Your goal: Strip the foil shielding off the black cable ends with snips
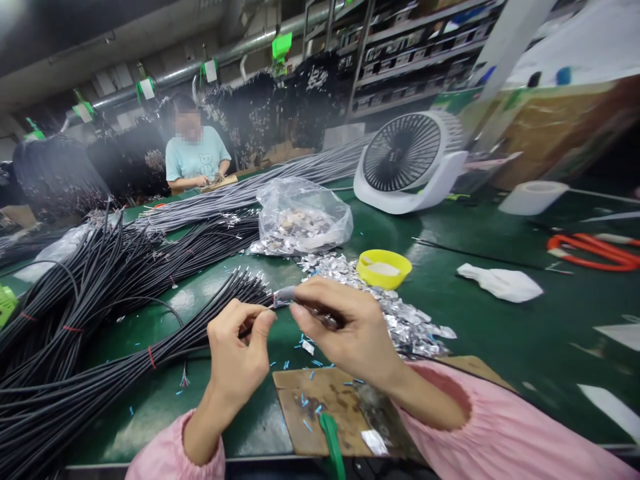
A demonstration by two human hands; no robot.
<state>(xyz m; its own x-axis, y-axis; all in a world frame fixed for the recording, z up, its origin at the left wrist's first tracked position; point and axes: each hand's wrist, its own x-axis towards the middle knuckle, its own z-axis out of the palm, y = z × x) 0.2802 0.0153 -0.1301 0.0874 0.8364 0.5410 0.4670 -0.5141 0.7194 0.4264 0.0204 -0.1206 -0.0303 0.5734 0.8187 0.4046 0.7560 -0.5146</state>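
Observation:
My left hand (pixel 237 347) is closed, thumb and forefinger pinching a thin black cable close to its stripped end (pixel 278 303). My right hand (pixel 347 327) meets it from the right, its fingers closed on the bared wires at that end. A grey covering (pixel 287 293) shows at the right forefinger's tip. Something dark and shiny lies partly hidden in the right palm; I cannot tell what it is. Just behind the hands, a bundle of black cables (pixel 220 307) points its stripped ends toward them. Silver foil pieces (pixel 405 320) are heaped beyond my right hand.
A yellow bowl (pixel 367 272), a clear bag of foil pieces (pixel 300 223) and a white fan (pixel 410 163) stand farther back. Brown board (pixel 295 400) with blue scraps and a green-handled tool (pixel 331 437) lies in front. Orange-handled tool (pixel 590 250) rests right. Another person (pixel 197 157) sits across.

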